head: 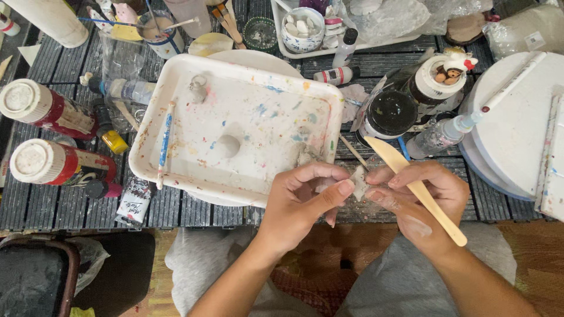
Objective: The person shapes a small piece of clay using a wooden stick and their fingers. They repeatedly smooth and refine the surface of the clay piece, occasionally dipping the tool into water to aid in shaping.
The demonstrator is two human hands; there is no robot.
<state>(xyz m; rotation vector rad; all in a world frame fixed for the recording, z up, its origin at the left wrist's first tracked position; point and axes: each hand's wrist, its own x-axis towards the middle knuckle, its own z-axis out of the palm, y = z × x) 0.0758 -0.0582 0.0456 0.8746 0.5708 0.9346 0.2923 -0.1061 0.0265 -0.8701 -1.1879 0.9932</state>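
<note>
My left hand and my right hand meet in front of me, both pinching a small grey lump of clay between thumbs and fingertips. My right hand also grips a flat wooden modelling knife, its blade pointing up and left past the clay. Just beyond my hands lies a white paint-spattered tray with a smooth clay ball, clay scraps and a blue-handled tool on it.
Two red bottles with white caps lie at the left. Paint jars, a small spray bottle and a white round turntable sit at the right. Brush cups and a bowl of small pieces stand at the back.
</note>
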